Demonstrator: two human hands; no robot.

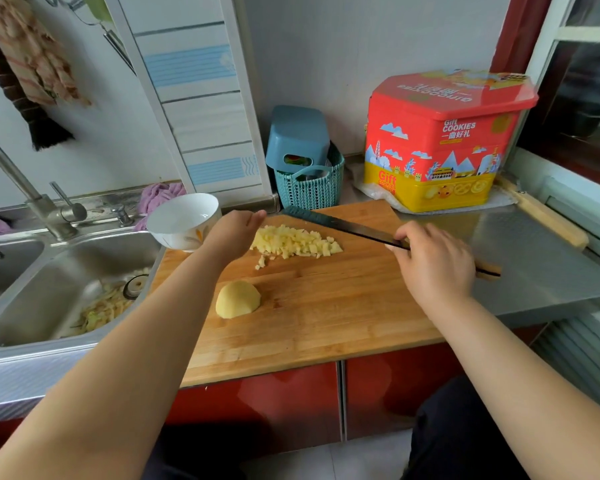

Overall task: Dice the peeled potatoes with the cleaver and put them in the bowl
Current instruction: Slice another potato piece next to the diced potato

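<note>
Just left of the left hand (234,233), which rests loosely cupped and empty against the near edge of the diced potato pile (293,242), the white bowl (184,220) waits at the corner of the cutting board (326,317), while a half potato (238,299) lies uncut nearer the body. The right hand (435,261) is closed round the cleaver (340,225) handle, blade angled over the pile's far side; probably best to slide the flat under the dice, left palm as backstop, then lift across. Sink (42,299) with peelings lies left of both hands, a cookie tin (440,143) beyond the knife hand on the steel counter (541,258).
</note>
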